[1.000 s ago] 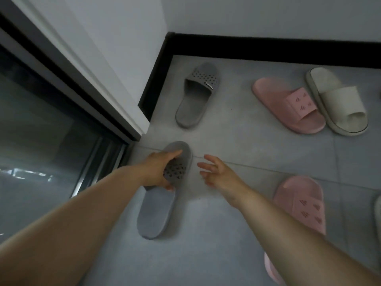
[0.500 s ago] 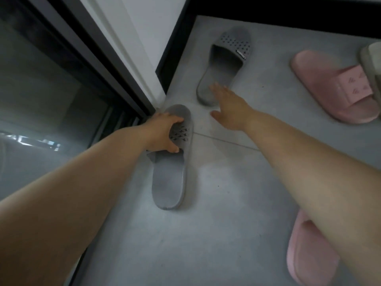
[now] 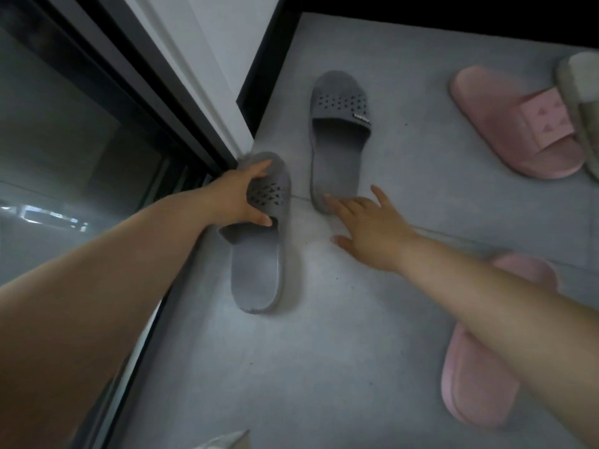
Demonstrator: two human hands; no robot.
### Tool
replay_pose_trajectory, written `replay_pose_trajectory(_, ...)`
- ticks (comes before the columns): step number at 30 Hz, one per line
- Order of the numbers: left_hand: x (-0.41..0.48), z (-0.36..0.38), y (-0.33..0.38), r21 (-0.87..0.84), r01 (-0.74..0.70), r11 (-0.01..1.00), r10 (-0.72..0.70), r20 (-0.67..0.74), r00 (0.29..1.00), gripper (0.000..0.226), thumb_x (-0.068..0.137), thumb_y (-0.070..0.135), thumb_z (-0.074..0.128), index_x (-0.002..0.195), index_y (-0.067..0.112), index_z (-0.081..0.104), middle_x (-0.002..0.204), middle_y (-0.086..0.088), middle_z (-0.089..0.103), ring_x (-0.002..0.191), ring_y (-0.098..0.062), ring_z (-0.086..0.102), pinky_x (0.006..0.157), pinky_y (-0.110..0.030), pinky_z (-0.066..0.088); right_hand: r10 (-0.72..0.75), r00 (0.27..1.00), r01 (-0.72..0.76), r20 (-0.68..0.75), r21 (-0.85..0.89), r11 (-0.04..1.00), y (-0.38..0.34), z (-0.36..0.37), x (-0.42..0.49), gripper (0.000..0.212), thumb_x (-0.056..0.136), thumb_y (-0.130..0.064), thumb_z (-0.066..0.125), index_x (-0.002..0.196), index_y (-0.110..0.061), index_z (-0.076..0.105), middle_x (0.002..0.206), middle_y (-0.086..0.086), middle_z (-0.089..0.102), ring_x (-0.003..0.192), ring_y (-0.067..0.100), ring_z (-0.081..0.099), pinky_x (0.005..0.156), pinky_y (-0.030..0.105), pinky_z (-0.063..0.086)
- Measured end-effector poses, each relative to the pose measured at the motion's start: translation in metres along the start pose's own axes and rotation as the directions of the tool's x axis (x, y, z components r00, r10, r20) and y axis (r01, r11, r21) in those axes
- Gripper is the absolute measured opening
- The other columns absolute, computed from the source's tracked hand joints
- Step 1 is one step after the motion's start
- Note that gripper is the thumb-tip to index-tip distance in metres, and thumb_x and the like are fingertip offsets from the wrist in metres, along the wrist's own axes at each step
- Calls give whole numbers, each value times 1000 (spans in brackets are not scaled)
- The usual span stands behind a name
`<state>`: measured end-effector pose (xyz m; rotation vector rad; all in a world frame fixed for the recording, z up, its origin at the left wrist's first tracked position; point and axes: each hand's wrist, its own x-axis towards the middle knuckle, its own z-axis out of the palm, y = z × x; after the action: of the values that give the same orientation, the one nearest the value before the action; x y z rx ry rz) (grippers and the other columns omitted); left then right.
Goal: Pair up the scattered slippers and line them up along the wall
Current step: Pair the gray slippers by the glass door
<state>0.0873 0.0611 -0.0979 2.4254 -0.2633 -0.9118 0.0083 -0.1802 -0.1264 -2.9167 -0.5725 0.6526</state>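
Observation:
My left hand [image 3: 238, 197] grips the strap of the near grey slipper [image 3: 257, 270], which lies on the floor with its toe by the wall corner. My right hand [image 3: 369, 226] is spread open, its fingertips touching the heel of the far grey slipper [image 3: 337, 137], which points toward the far wall. One pink slipper [image 3: 515, 124] lies at the right, and another pink slipper [image 3: 476, 377] lies under my right forearm, partly hidden. A beige slipper [image 3: 583, 102] shows at the right edge.
A white wall corner [image 3: 220, 53] with a black skirting board [image 3: 269, 63] stands at the upper left. A dark sliding glass door [image 3: 74, 131] runs along the left. The grey tiled floor [image 3: 340, 351] spreads between the slippers. A pale object [image 3: 223, 440] peeks in at the bottom edge.
My right hand has reached forward to the heel of the far grey slipper. My left hand keeps its hold on the near grey slipper, now shifted toward the wall corner.

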Motion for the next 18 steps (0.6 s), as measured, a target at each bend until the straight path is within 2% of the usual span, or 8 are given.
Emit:
replay_pose_trajectory(4,2,-6,-1,-4,3,1000,-3,8,1000,118,56,20,85,146,26,9,146,0,34,133,-11,30,109,-20,17,-117,991,112,73,71,991,-20,21,-67,70,92,-50,35,148,-22,6,145,3,40,135,21,31,112,36,-15)
replay_pose_trajectory(5,2,-7,0,1,3,1000,-3,14,1000,117,57,19,85,146,26,8,147,0,33,133,-11,30,109,-19,17,-156,987,153,39,82,985,-25,22,-77,68,90,-49,42,147,-21,17,137,5,49,129,22,40,115,39,-8)
replay_pose_trajectory(6,3,-8,0,6,3,1000,-3,24,1000,117,58,18,85,146,27,8,148,0,32,134,-12,30,109,-19,17,-189,981,192,-38,73,979,-28,19,-81,65,86,-44,52,142,-17,33,125,7,59,120,26,51,116,44,6)
replay_pose_trajectory(8,3,-8,1,24,2,1000,-3,38,999,116,60,17,84,146,26,7,149,0,30,135,-12,29,109,-18,16,-75,964,115,-256,147,982,-23,8,-72,60,73,-28,68,128,-11,51,115,14,62,104,36,59,103,50,36)
replay_pose_trajectory(10,2,-8,2,44,-3,999,1,44,999,114,62,15,83,146,26,6,151,0,28,136,-13,28,108,-18,16,189,939,-70,-287,379,923,-12,-11,-49,79,70,-22,72,139,-16,34,138,19,40,118,43,44,101,49,37)
replay_pose_trajectory(12,0,-11,3,64,-13,998,10,58,998,114,63,13,82,146,27,5,151,1,27,137,-13,26,109,-19,17,336,939,-231,-78,582,780,-3,-22,-25,100,72,-22,73,147,-23,7,154,15,11,133,42,28,108,48,30)
replay_pose_trajectory(14,-2,-13,4,84,-21,996,16,68,998,114,63,12,82,146,27,5,151,1,28,136,-13,27,109,-19,17,272,960,-245,61,652,718,-4,-19,-11,98,78,-16,68,148,-20,0,157,11,2,139,35,25,114,41,26)
replay_pose_trajectory(18,-9,-16,0,71,-14,997,8,88,996,115,60,12,83,146,26,8,151,2,28,136,-12,27,110,-20,18,187,982,-113,-29,704,701,-32,2,-7,76,85,-1,49,148,-18,9,158,10,6,143,25,21,112,25,19)
